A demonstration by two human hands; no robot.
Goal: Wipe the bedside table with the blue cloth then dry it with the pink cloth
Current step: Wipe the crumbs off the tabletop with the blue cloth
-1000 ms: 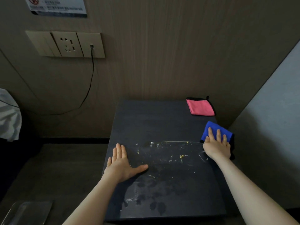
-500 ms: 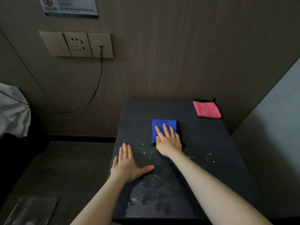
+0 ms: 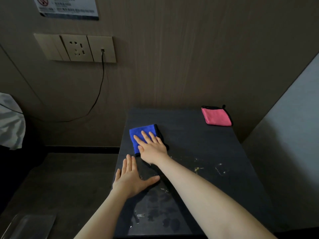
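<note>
The dark bedside table (image 3: 198, 142) has crumbs and wet smears across its near half. A folded blue cloth (image 3: 139, 135) lies near the table's left edge, toward the back. My right hand (image 3: 151, 147) presses flat on it with fingers spread. My left hand (image 3: 133, 178) rests flat and open on the table's left edge, just in front of the cloth, holding nothing. A folded pink cloth (image 3: 216, 117) with black trim lies at the back right corner, untouched.
A wood-panelled wall stands right behind the table, with a socket plate (image 3: 77, 48) and a black cable (image 3: 100, 87) hanging left of it. A grey panel (image 3: 290, 135) borders the table's right side. White fabric (image 3: 10, 121) is at the far left, above a lower dark surface (image 3: 60, 183).
My right hand has slid the blue cloth from the table's right edge across to its left side. My left hand has stayed flat at the left edge.
</note>
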